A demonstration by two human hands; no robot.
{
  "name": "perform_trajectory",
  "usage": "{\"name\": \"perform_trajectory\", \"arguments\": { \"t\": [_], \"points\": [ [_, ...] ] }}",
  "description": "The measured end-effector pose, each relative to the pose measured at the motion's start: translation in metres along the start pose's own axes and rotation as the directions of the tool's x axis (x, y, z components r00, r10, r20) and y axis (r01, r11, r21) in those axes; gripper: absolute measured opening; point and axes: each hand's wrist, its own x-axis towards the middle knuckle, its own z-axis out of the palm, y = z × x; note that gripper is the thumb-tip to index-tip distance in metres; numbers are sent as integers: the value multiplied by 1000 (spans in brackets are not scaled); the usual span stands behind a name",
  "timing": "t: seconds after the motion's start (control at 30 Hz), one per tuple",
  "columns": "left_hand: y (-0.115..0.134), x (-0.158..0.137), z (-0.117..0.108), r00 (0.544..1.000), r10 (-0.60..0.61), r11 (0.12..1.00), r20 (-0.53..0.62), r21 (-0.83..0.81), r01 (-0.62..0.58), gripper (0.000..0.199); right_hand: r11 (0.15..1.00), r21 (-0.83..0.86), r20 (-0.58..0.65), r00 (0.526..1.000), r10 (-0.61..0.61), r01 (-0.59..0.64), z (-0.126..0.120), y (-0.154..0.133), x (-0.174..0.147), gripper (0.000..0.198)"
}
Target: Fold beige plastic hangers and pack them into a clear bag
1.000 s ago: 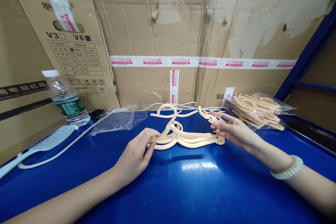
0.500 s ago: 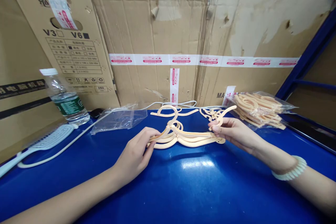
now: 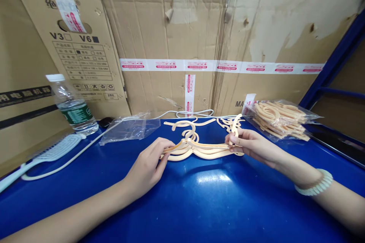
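Observation:
A beige plastic hanger with an open hook on top is held up slightly over other beige hangers on the blue table. My left hand pinches its left arm between thumb and fingers. At the right end, my right hand is closed around a curved beige hanger piece, which sticks up above the fingers. Those fingers also touch the right tip of the hanger's arm. Whether the piece joins the hanger there is hidden by the fingers.
Behind lie another hanger and loose beige parts. Bagged beige pieces sit at right beside a dark flat device. At left are a water bottle, a hairbrush, a clear bag and a white cable. Cardboard walls the back.
The curved piece in my right hand has swung from leaning right to nearly upright. The held hanger's hook has tilted and sits lower. My left hand has barely moved.

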Motion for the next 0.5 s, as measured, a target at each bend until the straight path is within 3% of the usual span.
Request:
{"name": "perform_trajectory", "arguments": {
  "t": [0.5],
  "points": [
    [-1,0,0,1000,10,1000,1,-23,-10,24,995,51,77,993,87,-91,7,-3,-4,38]
  ]
}}
